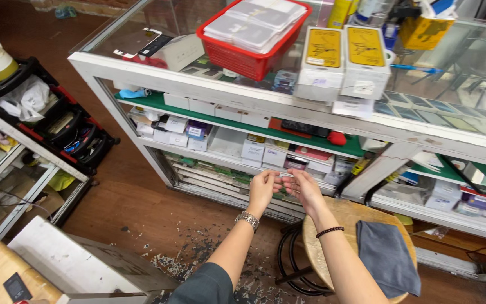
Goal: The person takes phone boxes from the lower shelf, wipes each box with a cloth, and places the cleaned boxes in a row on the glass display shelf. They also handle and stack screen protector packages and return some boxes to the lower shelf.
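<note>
Over the stool: left hand [262,188] and right hand [305,188] meet in front of the glass display case [108,63], fingertips pinched together.
Held item: a thin strip [282,175], pale and hard to make out, spans between both hands' fingertips.
Hands' state: both nearly closed in a fine pinch on the strip.
Slip risk: so slight a grip could let the strip drop among the debris on the floor [198,253].
Snag risk: likely tearing if pulled unevenly.
Nearby: grey cloth [386,256] on the round wooden stool [338,217].
</note>
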Motion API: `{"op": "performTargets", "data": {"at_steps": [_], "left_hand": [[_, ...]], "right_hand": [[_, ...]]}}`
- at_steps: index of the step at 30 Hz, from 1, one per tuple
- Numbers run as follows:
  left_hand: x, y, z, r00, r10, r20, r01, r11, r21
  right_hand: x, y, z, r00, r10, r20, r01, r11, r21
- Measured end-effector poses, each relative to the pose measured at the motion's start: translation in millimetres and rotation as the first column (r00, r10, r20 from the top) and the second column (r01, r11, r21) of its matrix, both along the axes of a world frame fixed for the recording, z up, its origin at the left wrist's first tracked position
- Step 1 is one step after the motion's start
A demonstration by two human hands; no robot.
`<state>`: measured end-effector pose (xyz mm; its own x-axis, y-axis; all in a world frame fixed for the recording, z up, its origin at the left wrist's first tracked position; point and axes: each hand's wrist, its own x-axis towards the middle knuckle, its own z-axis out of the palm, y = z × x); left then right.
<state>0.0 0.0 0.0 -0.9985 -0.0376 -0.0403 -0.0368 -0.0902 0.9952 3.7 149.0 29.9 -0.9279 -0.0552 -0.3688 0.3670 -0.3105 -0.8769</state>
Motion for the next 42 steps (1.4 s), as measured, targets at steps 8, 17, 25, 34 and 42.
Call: {"op": "performTargets", "data": {"at_steps": [8, 17, 25, 34, 42], "left_hand": [[-64, -138, -23, 0.993, 0.078, 0.085, -0.081, 0.996, 0.023], [-157, -300, -69, 0.925, 0.269, 0.267, -0.213, 0.952, -0.220], [-225, -342, -109, 0.949, 0.269, 0.165, -0.188, 0.903, -0.386], [-259, -333, -126, 0.913, 0.378, 0.152, -0.308, 0.885, -0.349], [-248, -335, -119, 0.866, 0.255, 0.431, -0.197, 0.964, -0.176]], "right_hand": [[-79, -120, -12, 0.993, 0.092, 0.068, -0.090, 0.995, -0.034], [-189, -268, -75, 0.950, 0.150, 0.275, -0.145, 0.989, -0.039], [-253, -343, -110, 0.937, 0.108, 0.331, -0.110, 0.994, -0.011], [-284, -374, -128, 0.954, -0.059, 0.295, 0.008, 0.985, 0.172], [-252, -338, -149, 0.972, -0.065, 0.225, 0.009, 0.970, 0.242]]}}
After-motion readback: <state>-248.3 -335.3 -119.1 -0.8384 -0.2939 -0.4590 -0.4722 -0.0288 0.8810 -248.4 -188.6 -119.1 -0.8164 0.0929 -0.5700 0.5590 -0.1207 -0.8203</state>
